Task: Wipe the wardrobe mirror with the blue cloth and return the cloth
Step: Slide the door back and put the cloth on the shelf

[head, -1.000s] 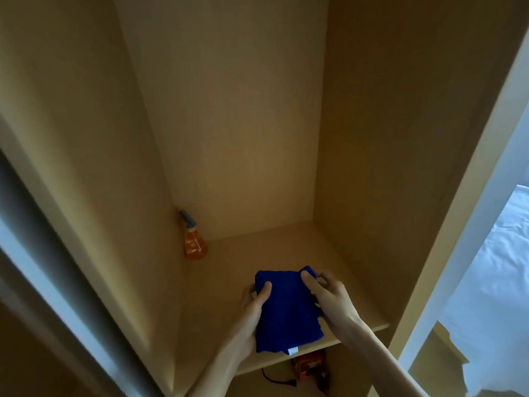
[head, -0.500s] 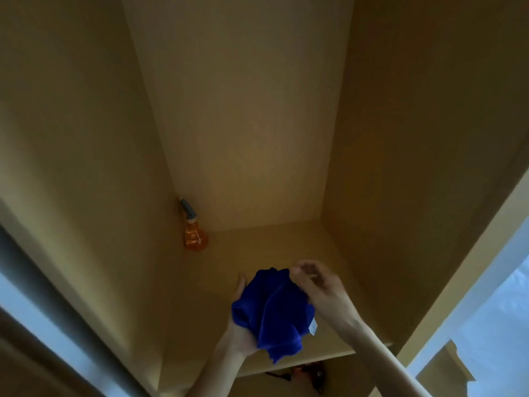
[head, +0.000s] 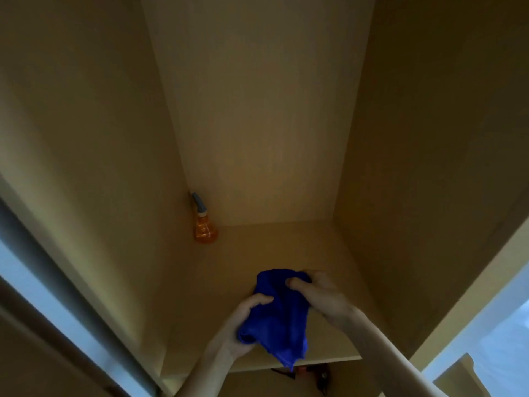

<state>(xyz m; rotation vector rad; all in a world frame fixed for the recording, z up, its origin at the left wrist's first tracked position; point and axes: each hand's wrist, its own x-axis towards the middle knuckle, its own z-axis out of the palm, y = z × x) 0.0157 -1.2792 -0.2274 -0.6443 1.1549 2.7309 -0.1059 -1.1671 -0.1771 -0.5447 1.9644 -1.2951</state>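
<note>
- Both hands are gathering the blue cloth (head: 276, 316) above the front part of the wardrobe shelf (head: 329, 253); the cloth is bunched, one corner hanging past the shelf's front edge.
- The left hand (head: 243, 325) is cupping the cloth from beneath and at its left side, thumb lying over the top and fingers curled round the fabric.
- The right hand (head: 317, 296) is pinching the cloth's upper right part, thumb on top and fingers tucked behind.
- An orange spray bottle (head: 204, 224) is standing upright in the back left corner of the shelf, well apart from the hands.
- Step in hand, as judged: the cloth is being taken up from the shelf, ahead of the wiping; no mirror surface is plainly showing here.
- Next move, as judged: carrying the cloth clear of the shelf and turning toward the mirror, with the fabric gathered into one hand so that a flat pad faces the glass.
</note>
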